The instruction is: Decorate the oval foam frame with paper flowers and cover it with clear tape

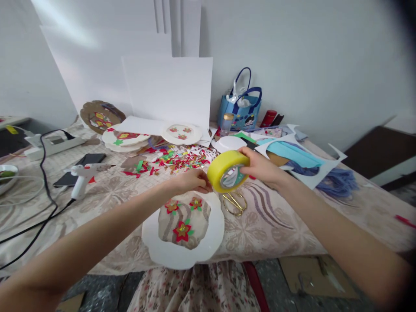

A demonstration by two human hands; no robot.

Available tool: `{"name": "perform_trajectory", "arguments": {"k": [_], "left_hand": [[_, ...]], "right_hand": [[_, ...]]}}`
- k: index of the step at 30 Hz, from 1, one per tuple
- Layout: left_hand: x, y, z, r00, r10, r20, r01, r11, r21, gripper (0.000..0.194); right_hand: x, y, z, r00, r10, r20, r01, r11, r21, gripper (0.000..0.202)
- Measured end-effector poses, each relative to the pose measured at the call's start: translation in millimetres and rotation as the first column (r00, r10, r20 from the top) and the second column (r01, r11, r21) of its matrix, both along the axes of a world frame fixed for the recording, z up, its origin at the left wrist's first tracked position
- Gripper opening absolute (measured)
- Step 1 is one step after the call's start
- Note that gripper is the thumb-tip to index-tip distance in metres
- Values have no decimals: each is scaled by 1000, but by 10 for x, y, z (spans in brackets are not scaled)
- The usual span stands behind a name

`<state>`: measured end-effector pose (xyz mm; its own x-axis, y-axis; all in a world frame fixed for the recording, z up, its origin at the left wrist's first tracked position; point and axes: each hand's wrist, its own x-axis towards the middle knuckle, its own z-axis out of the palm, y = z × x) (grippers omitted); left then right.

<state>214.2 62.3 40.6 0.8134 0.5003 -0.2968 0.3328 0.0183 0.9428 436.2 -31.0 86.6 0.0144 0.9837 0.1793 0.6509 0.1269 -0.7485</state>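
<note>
"And here's the right hand [258, 167], up over the table with a wide roll of yellow packing tape [217, 173]!"

"How's the grip?"

"Firm: fingers and thumb clasp the right side of the roll, its round core turned to us. On comes the left hand [195, 181], fingers curled in at the roll's left edge. Whether they grip the tape there, I cannot tell."

"And where's the roll?"

"In the air, above the upper right rim of a white scalloped frame [151, 232]! That frame lies by the table's front edge, and what a middle: beige and brown pattern, three red-and-gold flowers [182, 231], little green leaves."

"Anything close by?"

"Gold-handled scissors [234, 203], on the floral tablecloth [276, 221] just right of the frame! Behind the hands, a lively scatter of red, white and green scraps [191, 158]."

"Out on the left?"

"A white glue gun [81, 178], lying beside a black phone [95, 159]."

"And the back row?"

"White boards [188, 91] leaning on the wall, a blue tote bag [240, 110] to their right, and blue yarn [338, 182] heaped at the far right!"
</note>
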Motion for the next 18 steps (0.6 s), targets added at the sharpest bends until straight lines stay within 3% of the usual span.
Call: {"name": "perform_trajectory", "arguments": {"k": [3,5,7,9,13,16,18], "left_hand": [[-120,32,217,996,65,61,-72,990,119,42],[-160,20,338,993,24,112,-49,974,222,61],[-140,-24,410,988,-55,143,10,954,298,67],[-73,-89,430,987,-72,142,14,928,374,63],[60,-204,399,995,37,94,-78,869,488,46],[68,-244,394,990,81,114,-125,872,473,39],[42,-255,409,986,97,135,-148,881,449,38]], "right_hand": [[-9,-15,-1,1000,14,1,-14,1000,-27,41],[-23,-16,8,1000,21,-11,-21,1000,-23,42],[-47,-6,21,1000,18,4,-18,1000,-7,42],[-74,8,37,999,19,44,-19,1000,1,40],[-64,-20,63,993,55,106,-58,998,19,37],[60,-136,19,991,130,-31,-128,991,49,56],[172,-248,-83,974,94,-205,-83,995,61,61]]}}
